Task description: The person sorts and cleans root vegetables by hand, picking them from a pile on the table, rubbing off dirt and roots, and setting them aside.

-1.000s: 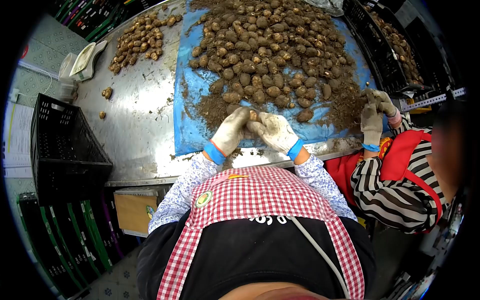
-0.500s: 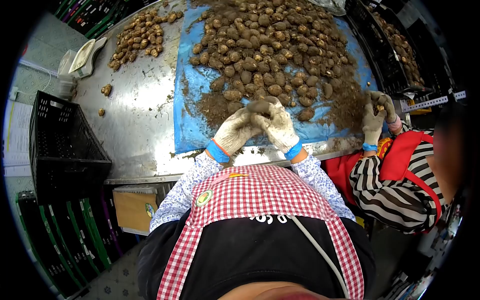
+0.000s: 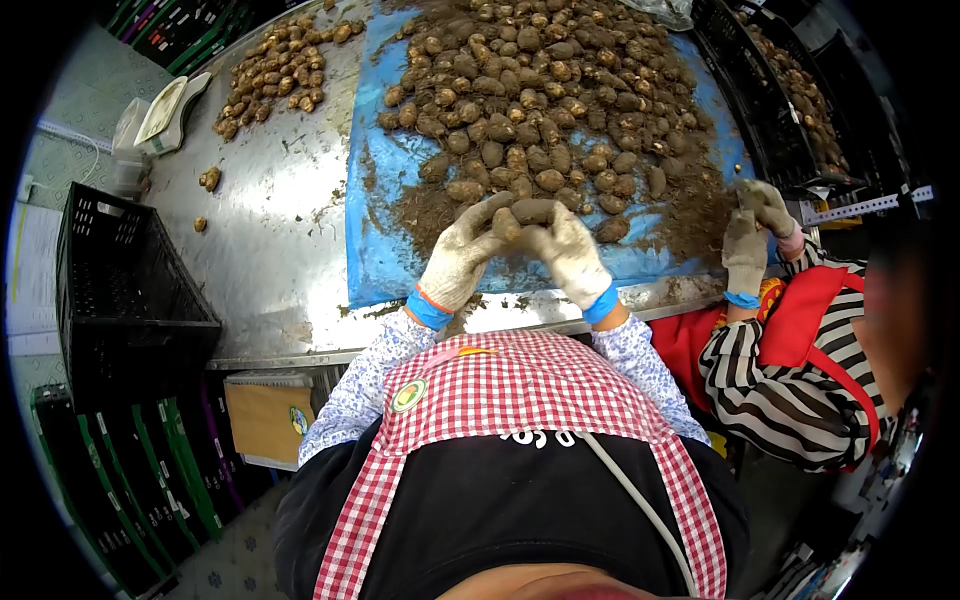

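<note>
My left hand, in a soiled white knit glove, pinches a small brown taro between thumb and fingers. My right hand, gloved the same way, is closed on a darker, longer taro. The two corms touch or nearly touch; whether they are joined I cannot tell. Just beyond both hands lies a large heap of soil-covered taros with loose fibres and dirt. It rests on a blue plastic sheet spread over a metal table.
Cleaner taros are piled at the table's far left, near a scale. A black crate stands at the left edge. At right, a co-worker's gloved hands are at the sheet's edge, below a filled black crate.
My hands have opened out slightly from each other, and the taros between them now show more clearly. My left fingers point further up. The co-worker's hands have shifted a little.
</note>
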Available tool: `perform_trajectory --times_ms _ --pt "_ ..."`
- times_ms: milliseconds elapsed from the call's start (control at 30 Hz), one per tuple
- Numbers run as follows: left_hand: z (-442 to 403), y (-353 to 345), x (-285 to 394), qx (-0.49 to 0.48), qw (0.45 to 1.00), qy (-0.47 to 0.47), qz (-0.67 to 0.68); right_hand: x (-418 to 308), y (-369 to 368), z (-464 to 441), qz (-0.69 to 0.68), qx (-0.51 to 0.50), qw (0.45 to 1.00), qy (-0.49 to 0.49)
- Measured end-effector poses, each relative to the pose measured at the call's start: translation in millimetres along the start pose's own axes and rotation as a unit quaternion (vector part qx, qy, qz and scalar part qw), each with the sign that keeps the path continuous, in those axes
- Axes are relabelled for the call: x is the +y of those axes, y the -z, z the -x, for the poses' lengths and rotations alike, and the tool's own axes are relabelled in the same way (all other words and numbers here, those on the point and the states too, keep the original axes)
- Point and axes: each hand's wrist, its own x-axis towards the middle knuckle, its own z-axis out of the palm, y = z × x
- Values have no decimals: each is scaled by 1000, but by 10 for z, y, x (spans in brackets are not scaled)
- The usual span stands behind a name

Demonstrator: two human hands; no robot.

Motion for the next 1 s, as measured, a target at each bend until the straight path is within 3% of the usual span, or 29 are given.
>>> perform_trajectory --times_ms 67,167,200,300,400,433,500,567,600,667,700,767,833,900,1000 --pt "0 23 -97 -11 996 42 76 -1058 -146 4 76 49 994 -67" --pt "6 69 -301 -11 988 87 127 -627 -227 7 255 72 961 77" --pt "-3 151 -374 9 989 108 99 -435 -232 -30 238 78 962 112" --pt "-11 270 -229 41 983 173 53 -349 -18 -320 341 25 939 -39" --pt "-118 570 -104 90 974 203 41 19 443 -737 325 107 936 -81" --pt "-158 673 4 114 973 201 16 40 594 -914 484 132 861 -81" --pt "-301 890 226 159 974 145 -77 -23 840 -1195 444 188 872 -79" --pt "-655 1262 334 313 938 70 131 44 1030 -1488 495 219 840 -28" --pt "-817 1791 306 156 940 6 303 83 1128 -1670 536 197 820 -26" --pt "-1002 2553 591 74 896 -106 424 -29 1177 -1874 601 136 785 -63" --pt "-1044 2612 850 157 895 -152 388 -108 1129 -1926 622 107 770 -96" --pt "-1104 2252 1159 474 823 -220 220 -190 1038 -1998 658 46 734 -162" --pt "-1115 2226 1125 401 873 -214 178 223 1078 -2075 679 69 726 -85" --pt "-1157 2031 968 303 927 -165 147 174 1144 -2140 684 49 722 -90" --pt "-1161 1573 737 264 953 -95 109 65 1163 -2098 624 84 769 -113"
